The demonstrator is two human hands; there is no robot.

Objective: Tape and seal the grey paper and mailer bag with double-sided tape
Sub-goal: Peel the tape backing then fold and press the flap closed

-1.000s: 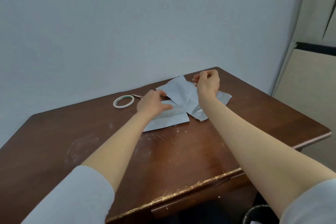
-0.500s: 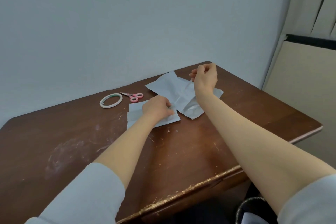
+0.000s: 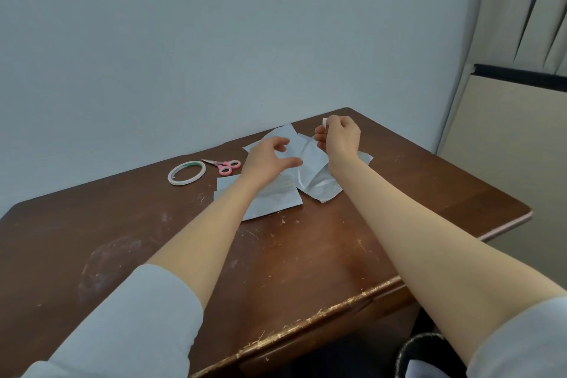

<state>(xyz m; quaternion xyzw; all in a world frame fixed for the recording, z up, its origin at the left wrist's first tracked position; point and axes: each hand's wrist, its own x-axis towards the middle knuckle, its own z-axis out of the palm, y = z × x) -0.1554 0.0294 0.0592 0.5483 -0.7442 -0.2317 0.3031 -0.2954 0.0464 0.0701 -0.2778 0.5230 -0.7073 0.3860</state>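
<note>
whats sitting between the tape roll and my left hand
The pink-handled scissors lie on the table between the tape roll and the left hand, as the head view shows.

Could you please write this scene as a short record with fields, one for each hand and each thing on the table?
flat grey sheet: lies on the table, nearer side
crumpled grey sheet: just behind it
left hand: above both sheets, fingers loose, holding nothing
right hand: raised, pinching a small white strip
tape roll: flat, left of the sheets
scissors: pink handles, beside the tape roll
</note>
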